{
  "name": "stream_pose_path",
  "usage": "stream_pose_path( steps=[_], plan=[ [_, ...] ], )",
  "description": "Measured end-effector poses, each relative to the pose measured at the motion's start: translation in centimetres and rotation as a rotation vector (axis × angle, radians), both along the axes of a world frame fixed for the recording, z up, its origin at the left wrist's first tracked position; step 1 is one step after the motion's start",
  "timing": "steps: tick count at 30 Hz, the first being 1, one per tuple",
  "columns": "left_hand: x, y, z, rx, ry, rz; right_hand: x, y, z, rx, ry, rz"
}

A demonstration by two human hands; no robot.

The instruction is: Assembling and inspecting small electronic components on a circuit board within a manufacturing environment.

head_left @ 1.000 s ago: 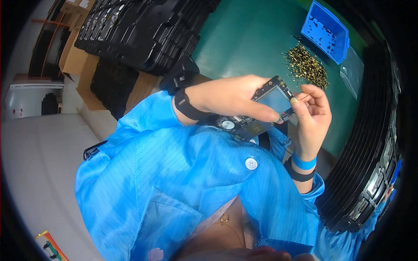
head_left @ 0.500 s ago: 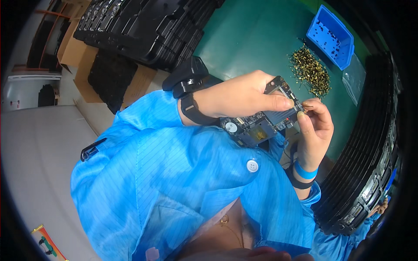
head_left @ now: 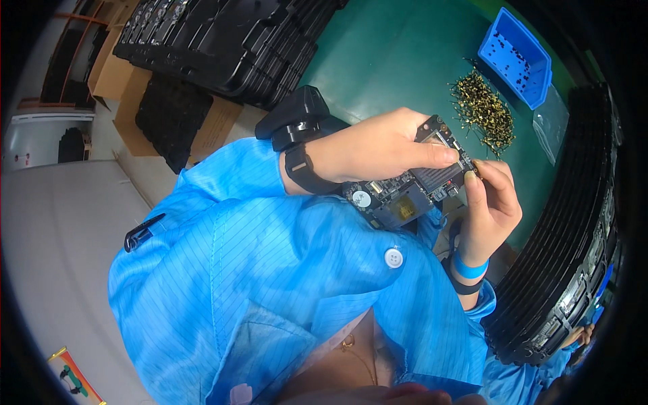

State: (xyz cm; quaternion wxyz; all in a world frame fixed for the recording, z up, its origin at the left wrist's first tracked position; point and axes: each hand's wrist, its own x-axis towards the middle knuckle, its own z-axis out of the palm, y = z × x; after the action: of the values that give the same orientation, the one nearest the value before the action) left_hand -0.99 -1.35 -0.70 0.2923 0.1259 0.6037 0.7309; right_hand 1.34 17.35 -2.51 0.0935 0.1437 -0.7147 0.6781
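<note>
A dark circuit board (head_left: 432,177) with small parts, a round white sticker and a gold-coloured patch is held up close to my blue jacket. My left hand (head_left: 388,145) grips it, the thumb pressed flat on its face and the other fingers hidden behind. At the board's right edge, the thumb and index finger of my right hand (head_left: 491,206) are pinched together. Whatever sits between those fingertips is too small and covered to make out. Beyond the hands, a heap of small gold-and-black pieces (head_left: 482,111) lies on the green table (head_left: 385,61).
A blue bin (head_left: 516,57) with small dark bits stands at the far right, beside a clear plastic bag (head_left: 550,128). Black trays are stacked at the right (head_left: 553,243) and the far left (head_left: 229,47). An open cardboard box (head_left: 209,128) sits left. Another person's hand (head_left: 580,335) shows lower right.
The board and both hands have shifted very slightly to the right. My right fingertips stay at the board's edge, and the small piece seen between them earlier is now mostly covered.
</note>
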Motion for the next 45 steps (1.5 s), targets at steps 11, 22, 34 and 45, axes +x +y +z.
stream_pose_path(
  steps=[11,22,34,45],
  plan=[
    [-2.3,-0.2,-2.0,0.143,-0.113,-0.154,-0.3,0.9,1.2,0.484,0.273,0.03],
    [-1.1,-0.1,-0.3,-0.148,-0.052,-0.227,-1.1,2.2,2.1,0.229,-0.121,0.341],
    [-0.5,0.3,1.2,-0.404,0.196,-0.285,-1.3,2.4,3.2,0.413,-0.096,0.458],
    [-0.3,0.3,1.4,-0.417,0.227,-0.281,-0.8,2.0,3.7,0.559,-0.002,0.422]
  ],
)
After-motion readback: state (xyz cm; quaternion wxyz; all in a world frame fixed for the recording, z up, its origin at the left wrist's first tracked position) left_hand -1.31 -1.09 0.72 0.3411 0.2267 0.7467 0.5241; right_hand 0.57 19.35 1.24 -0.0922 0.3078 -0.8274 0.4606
